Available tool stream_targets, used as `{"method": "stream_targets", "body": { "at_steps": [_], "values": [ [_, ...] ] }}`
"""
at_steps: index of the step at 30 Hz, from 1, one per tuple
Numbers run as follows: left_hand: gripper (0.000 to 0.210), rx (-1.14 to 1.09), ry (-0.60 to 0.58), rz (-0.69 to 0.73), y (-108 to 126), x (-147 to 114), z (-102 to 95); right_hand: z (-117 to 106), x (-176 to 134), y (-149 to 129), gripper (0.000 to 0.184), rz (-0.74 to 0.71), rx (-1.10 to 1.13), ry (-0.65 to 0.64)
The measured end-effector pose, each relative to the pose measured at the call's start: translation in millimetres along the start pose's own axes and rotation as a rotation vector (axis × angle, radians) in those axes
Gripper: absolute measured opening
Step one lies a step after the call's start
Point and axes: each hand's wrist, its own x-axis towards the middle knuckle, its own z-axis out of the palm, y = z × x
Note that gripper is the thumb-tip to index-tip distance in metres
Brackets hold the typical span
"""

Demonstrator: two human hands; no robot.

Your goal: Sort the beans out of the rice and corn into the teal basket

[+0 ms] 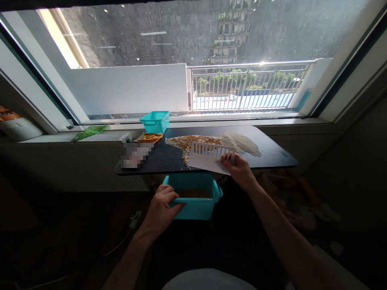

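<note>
"What's in those hands?"

"The left hand (165, 200) is clamped on the rim of a teal bin (193, 210), fingers over the edge, at its left side. The right hand (241, 169) grips the right end of a white scraper (208, 163), the one with slots along its far edge. They're well apart."

"And where's the bin?"

"Just below the near edge of the bench (273, 159). There are tan grains (193, 193) in the bottom of it (too dim over there to swear to the kind)."

"So how far along is it?"

"Partway, I'd say. Some grains are in the bin, but the mix (193, 139), golden with white bits through it, lies spread across the middle of the bench. The scraper stands at its near right side."

"Does it touch the bench?"

"I can't tell from here."

"And the white heap (242, 143)?"

"On the right, meeting the mix. It looks nearly all white, so that part seems sorted; the mix seems to be what's left."

"There's a second bin (155, 121) too."

"At the far left, behind a packet (149, 137). Neither hand is near it."
</note>
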Motion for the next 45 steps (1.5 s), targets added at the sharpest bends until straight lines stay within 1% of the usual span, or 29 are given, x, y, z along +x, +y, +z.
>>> {"method": "stream_targets", "body": {
  "at_steps": [10,16,25,27,30,34,37,39,41,43,45],
  "values": [
    [0.011,0.001,-0.013,-0.006,-2,0,0.1,-4,-3,1,0.034,0.021,-0.002,-0.035],
    [0.010,0.006,-0.018,-0.021,-1,1,-0.9,3,-4,-1,0.034,0.028,-0.002,-0.036],
    [0.011,0.020,-0.024,-0.018,-3,0,-1.5,4,-1,-13,0.033,0.033,0.006,0.012],
    [0.011,0.027,-0.022,-0.017,-6,0,-2.7,9,2,-15,0.035,0.019,0.024,0.007],
    [0.011,0.043,-0.012,-0.016,-12,-2,-6.4,26,8,-16,0.036,-0.012,0.059,-0.024],
    [0.012,0.068,0.010,-0.015,-21,-7,-13.4,57,14,-16,0.035,-0.044,0.098,-0.107],
    [0.013,0.081,0.025,-0.013,-25,-9,-17.6,71,13,-16,0.034,-0.054,0.111,-0.183],
    [0.013,0.083,0.028,-0.014,-26,-10,-19.2,69,10,-17,0.034,-0.056,0.108,-0.234],
    [0.012,0.082,0.028,-0.018,-26,-11,-19.8,59,6,-19,0.033,-0.054,0.093,-0.251],
    [0.012,0.082,0.030,-0.024,-25,-11,-19.2,44,6,-20,0.032,-0.050,0.070,-0.211],
    [0.012,0.080,0.029,-0.028,-23,-10,-17.7,29,9,-21,0.030,-0.047,0.046,-0.126]
  ]
}}
